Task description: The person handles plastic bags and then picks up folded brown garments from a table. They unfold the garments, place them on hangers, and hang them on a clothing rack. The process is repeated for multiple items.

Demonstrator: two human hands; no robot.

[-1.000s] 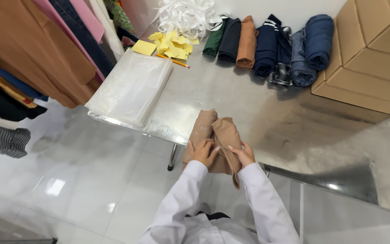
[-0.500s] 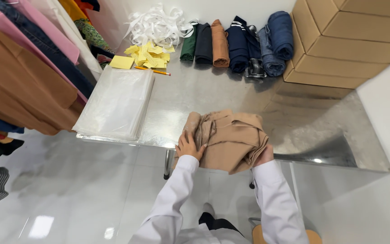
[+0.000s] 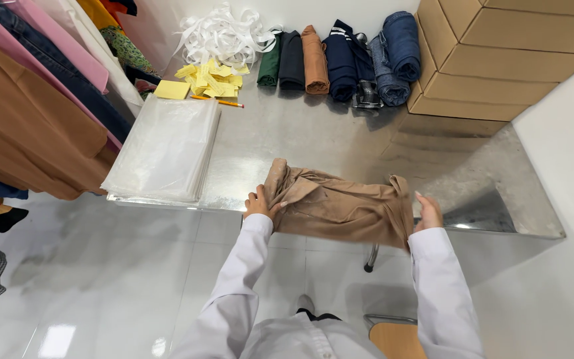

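Polished steel is forming the worktop, a metal table [image 3: 340,139] standing on a glossy white floor against a white wall. At its near edge a tan garment [image 3: 340,206] is lying stretched sideways, rumpled, with its lower border hanging slightly over the table's rim. The left hand [image 3: 258,205] is gripping the garment's left end, thumb on top and fingers curled closed into the cloth. The right hand [image 3: 428,213] is pressing against the right end; its fingers are mostly hiding behind the fabric, so it is probably pinching the cloth, though the grip cannot be told for sure. Both arms are wearing white sleeves.

Farther left on the table, a stack of clear plastic bags [image 3: 164,149] is lying flat. Beyond it, yellow paper slips [image 3: 210,76] are sitting scattered beside a pencil [image 3: 217,100], with a heap of white ribbon [image 3: 224,33] behind. A row of rolled garments [image 3: 340,53], green, dark, brown, navy and denim, is lining the wall, just beside stacked cardboard boxes [image 3: 506,53]. Hanging clothes [image 3: 28,113] are crowding the left side.
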